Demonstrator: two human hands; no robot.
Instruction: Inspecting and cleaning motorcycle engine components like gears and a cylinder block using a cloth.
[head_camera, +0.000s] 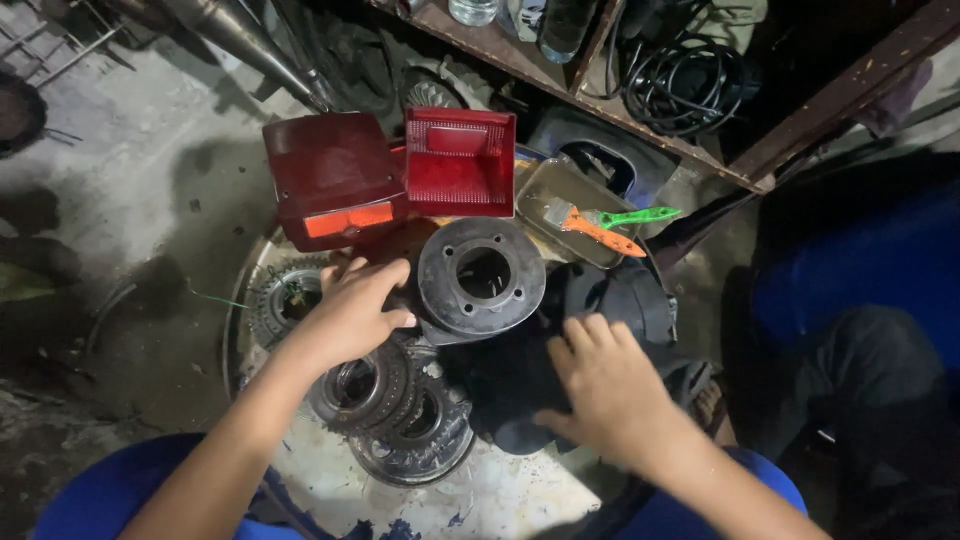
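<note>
So far I judge little done: my left hand (350, 310) grips the grey round flange (481, 280) mid-tray, right hand (605, 385) lies open on dark cloth (520, 385), clutch plates (390, 405) stacked untouched

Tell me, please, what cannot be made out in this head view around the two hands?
- Left hand fingertips: hidden behind the round metal part.
- Dark cloth: partly covered by the right hand.
- Gear rings: partly covered by the left hand.
- Bottles: cut off by the top edge.
</note>
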